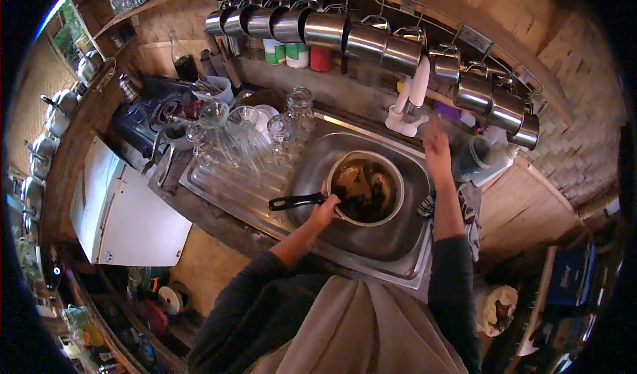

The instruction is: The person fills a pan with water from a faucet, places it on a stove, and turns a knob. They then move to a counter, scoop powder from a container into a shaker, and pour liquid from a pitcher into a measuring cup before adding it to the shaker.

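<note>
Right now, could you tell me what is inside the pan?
The pan in the sink holds dark brownish residue or liquid; its bottom is covered, so hidden.

Nothing here can be read. The small tags (pixel 474 37) on the mug rail (pixel 391 5) are too tiny to make out. The white mark on the blue box (pixel 570 276) is blurred, and the coloured tins (pixel 297 55) show no legible label.
</note>
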Tool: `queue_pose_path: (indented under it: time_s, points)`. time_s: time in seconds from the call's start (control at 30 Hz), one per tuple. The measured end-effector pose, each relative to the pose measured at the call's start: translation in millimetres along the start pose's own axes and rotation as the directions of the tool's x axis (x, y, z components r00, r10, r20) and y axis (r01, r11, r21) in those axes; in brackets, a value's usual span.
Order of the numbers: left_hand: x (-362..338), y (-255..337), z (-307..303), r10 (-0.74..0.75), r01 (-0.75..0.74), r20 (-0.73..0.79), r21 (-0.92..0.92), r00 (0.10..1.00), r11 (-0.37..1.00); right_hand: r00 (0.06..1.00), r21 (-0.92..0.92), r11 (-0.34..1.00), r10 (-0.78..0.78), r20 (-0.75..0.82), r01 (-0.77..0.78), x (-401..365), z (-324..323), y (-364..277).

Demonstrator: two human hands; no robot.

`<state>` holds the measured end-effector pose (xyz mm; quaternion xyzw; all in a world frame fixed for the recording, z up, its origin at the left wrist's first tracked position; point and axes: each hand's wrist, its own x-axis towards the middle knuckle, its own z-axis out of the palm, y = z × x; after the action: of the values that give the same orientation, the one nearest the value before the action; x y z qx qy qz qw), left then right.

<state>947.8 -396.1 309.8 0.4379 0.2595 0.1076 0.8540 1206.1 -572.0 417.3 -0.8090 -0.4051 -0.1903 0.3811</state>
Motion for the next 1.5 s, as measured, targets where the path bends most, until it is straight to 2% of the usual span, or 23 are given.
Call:
queue_pose_path:
  time_s: [0.07, 0.1, 0.13, 0.2, 0.27, 0.3, 0.33, 0.37, 0.4, 0.47, 0.57, 0.67, 0.8, 0.9, 1.0, 1.07, 1.13, 1.2, 1.23, 1.33, 1.37, 1.43, 1.5]
  points:
    - [2, -2, -2, 0.265, -0.258, 0.013, 0.290, 0.964, 0.922, 0.918, 0.247, 0.886, 0.358, 0.173, -0.392, -34, 3, -17]
    - [5, -6, -7, 0.268, -0.260, 0.013, 0.290, 0.963, 0.921, 0.819, 0.331, 0.752, 0.496, 0.287, -0.571, -51, 5, -27]
    - [9, -13, -13, 0.267, -0.255, 0.009, 0.323, 0.964, 0.911, 0.758, 0.453, 0.617, 0.598, 0.261, -0.643, -68, 11, -41]
    - [7, -11, -10, 0.270, -0.255, 0.007, 0.352, 0.963, 0.901, 0.781, 0.342, 0.702, 0.553, 0.290, -0.624, -109, 27, -33]
    - [-10, 5, 3, 0.104, -0.100, -0.049, 0.077, 0.993, 0.992, 0.789, 0.316, 0.724, 0.536, 0.300, -0.613, -127, 33, -51]
    - [-10, 6, 2, 0.103, -0.098, -0.049, 0.084, 0.993, 0.992, 0.618, 0.428, 0.447, 0.607, 0.499, -0.785, -125, 21, -74]
    - [-10, 5, 1, 0.095, -0.093, -0.036, 0.054, 0.995, 0.994, 0.428, 0.450, 0.116, 0.581, 0.692, -0.885, -129, 13, -88]
    - [-8, 4, 1, 0.091, -0.090, -0.019, 0.020, 0.996, 0.996, 0.436, 0.489, 0.096, 0.620, 0.652, -0.867, -144, 26, -73]
    - [-5, 1, -3, 0.094, -0.094, -0.012, 0.020, 0.996, 0.995, 0.441, 0.493, 0.100, 0.622, 0.647, -0.864, -147, 23, -75]
    - [0, -2, -15, 0.012, -0.014, 0.030, 0.093, 0.999, 0.996, 0.564, 0.532, 0.246, 0.578, 0.590, -0.810, -151, 19, -82]
    - [-1, -5, -22, -0.076, 0.074, 0.057, 0.037, 0.995, 0.997, 0.570, 0.533, 0.257, 0.581, 0.582, -0.806, -151, 7, -98]
    - [-21, 4, -13, -0.032, 0.037, -0.038, 0.128, 0.999, 0.991, 0.610, 0.573, 0.265, 0.547, 0.574, -0.776, -161, -1, -109]
    - [-53, 22, -12, -0.095, 0.096, -0.011, 0.170, 0.995, 0.981, 0.660, 0.655, 0.231, 0.522, 0.540, -0.719, -166, -18, -139]
    - [-75, 21, -20, -0.096, 0.094, 0.012, 0.123, 0.995, 0.988, 0.650, 0.601, 0.300, 0.544, 0.530, -0.741, -168, -38, -161]
    - [-113, 27, -20, -0.090, 0.090, -0.010, 0.153, 0.996, 0.984, 0.670, 0.622, 0.316, 0.561, 0.487, -0.716, -175, -48, -177]
    - [-156, 55, -3, -0.105, 0.127, -0.095, 0.267, 0.990, 0.955, 0.683, 0.639, 0.296, 0.510, 0.523, -0.710, -177, -56, -188]
    - [-179, 59, -10, -0.094, 0.113, -0.087, 0.263, 0.992, 0.958, 0.679, 0.657, 0.262, 0.511, 0.527, -0.707, -180, -61, -199]
    - [-210, 65, -11, 0.104, -0.091, 0.002, 0.506, 0.995, 0.858, 0.702, 0.644, 0.300, 0.431, 0.567, -0.704, -184, -66, -206]
    - [-198, 32, -46, -0.119, 0.139, -0.071, 0.543, 0.990, 0.828, 0.689, 0.625, 0.302, 0.413, 0.595, -0.720, -184, -68, -213]
    - [-259, 75, -20, -0.055, 0.140, -0.177, 0.513, 0.983, 0.847, 0.682, 0.594, 0.336, 0.334, 0.650, -0.731, -178, -70, -238]
    - [-282, 102, -9, -0.220, 0.349, -0.295, 0.515, 0.930, 0.783, 0.706, 0.615, 0.353, 0.268, 0.655, -0.705, -181, -65, -243]
    - [-294, 87, -24, -0.184, 0.326, -0.362, 0.384, 0.914, 0.864, 0.715, 0.629, 0.365, 0.177, 0.676, -0.686, -186, -56, -259]
    - [-307, 67, -48, -0.152, 0.280, -0.427, 0.256, 0.891, 0.925, 0.675, 0.600, 0.321, 0.237, 0.699, -0.733, -190, -50, -283]
